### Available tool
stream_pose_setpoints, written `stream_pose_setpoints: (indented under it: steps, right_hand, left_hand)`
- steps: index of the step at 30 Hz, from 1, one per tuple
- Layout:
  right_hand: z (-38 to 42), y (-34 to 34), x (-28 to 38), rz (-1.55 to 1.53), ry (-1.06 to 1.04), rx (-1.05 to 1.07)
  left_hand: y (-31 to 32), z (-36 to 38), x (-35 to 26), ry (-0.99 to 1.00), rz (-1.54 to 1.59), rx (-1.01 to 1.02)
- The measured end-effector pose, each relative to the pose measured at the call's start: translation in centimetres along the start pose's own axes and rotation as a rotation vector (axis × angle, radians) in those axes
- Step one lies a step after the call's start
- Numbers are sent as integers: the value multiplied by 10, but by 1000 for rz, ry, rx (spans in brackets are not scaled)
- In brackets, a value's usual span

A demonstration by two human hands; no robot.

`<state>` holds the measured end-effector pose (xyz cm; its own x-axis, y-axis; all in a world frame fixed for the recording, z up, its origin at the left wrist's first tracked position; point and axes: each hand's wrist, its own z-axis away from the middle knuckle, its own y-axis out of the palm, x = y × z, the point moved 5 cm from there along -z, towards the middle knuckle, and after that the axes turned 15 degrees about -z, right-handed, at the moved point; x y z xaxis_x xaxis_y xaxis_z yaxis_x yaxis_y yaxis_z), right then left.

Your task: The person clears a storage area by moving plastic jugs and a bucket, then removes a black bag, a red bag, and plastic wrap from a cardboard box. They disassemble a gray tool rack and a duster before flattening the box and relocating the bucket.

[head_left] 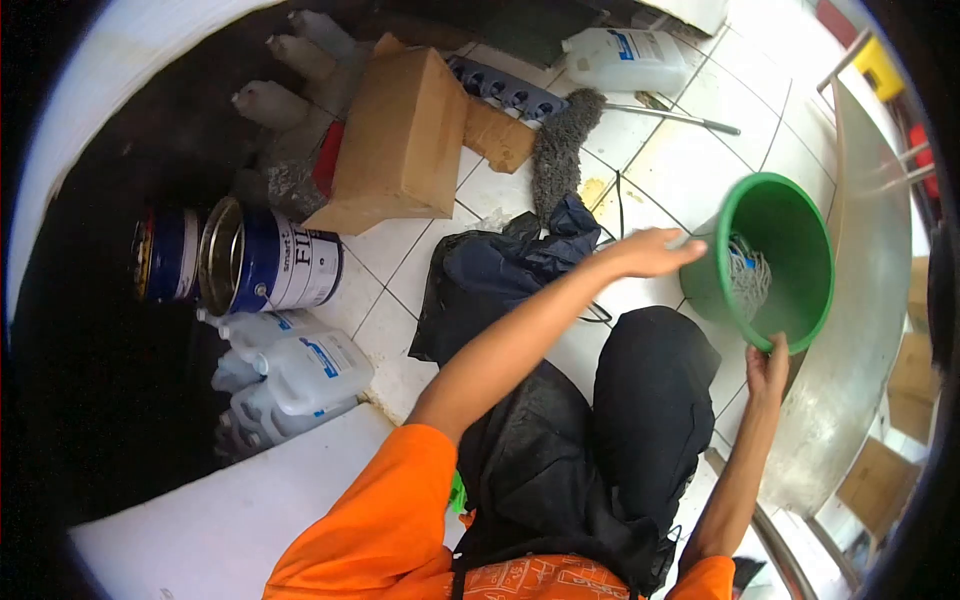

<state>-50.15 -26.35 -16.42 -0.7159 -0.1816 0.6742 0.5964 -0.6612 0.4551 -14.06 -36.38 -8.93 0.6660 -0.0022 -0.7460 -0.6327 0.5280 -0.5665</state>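
A green bucket (825,265) is tilted with its mouth toward me, and a grey stringy mop head (748,280) with a bit of blue lies inside. My right hand (768,368) grips the bucket's near rim, thumb and fingers on either side of the edge. At the bucket's left side, my left hand (650,253) reaches out with its fingers extended, the fingertips by the outer wall. Nothing shows in its palm. Dark bags (500,265) lie on the floor below my left forearm.
A grey mop (565,145) with a metal handle lies on the tiles. At the left are a cardboard box (395,135), a paint bucket (300,262) and plastic jugs (318,368). Another jug (630,62) lies at the back. A metal panel (850,300) stands right of the bucket.
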Motion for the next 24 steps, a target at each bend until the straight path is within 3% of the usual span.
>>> stream_pose_setpoints:
  steps: [3,4,5,6,8,9,11,12,13,16,18,19,20,21,22,24]
  right_hand:
    - [13,-27,-3,-106,27,-40]
    - [31,-11,2,-101,8,-65]
    - [64,28,7,-30,46,-81]
    - [81,46,11,-41,37,-103]
    - [98,45,19,174,-65,-363]
    - [95,31,17,176,-57,-389]
    - [101,6,40,336,-686,-432]
    - [107,28,40,367,-743,-231]
    - [115,71,45,393,-790,-25]
    - [115,223,45,783,-809,358]
    - [94,301,21,1123,-619,707]
    - [85,331,-3,1140,-829,974]
    - [62,343,-44,1213,-762,1176]
    - [55,355,-82,1578,-370,1208]
    - [51,357,-120,1679,-126,1267]
    - [43,338,-206,1896,11,1329]
  left_hand:
    - [-68,75,68,-173,18,-22]
    - [-85,99,109,-206,60,-218]
    - [-93,126,187,-404,-88,-380]
    - [-105,162,222,-481,-106,-481]
    - [-87,220,309,-851,-358,-501]
    - [-69,235,314,-964,-135,-464]
    - [-46,227,330,-872,-12,-368]
    - [-32,227,339,-776,119,-291]
    - [-33,225,361,-756,-91,-296]
    - [-77,200,378,-839,-53,-73]
    - [-121,169,323,-694,-311,-18]
    - [-137,163,285,-705,-320,8]
    - [-153,144,245,-710,-352,0]
    - [-163,128,228,-708,-379,-21]
    - [-169,116,240,-700,-381,-26]
    - [-172,114,271,-547,-477,32]
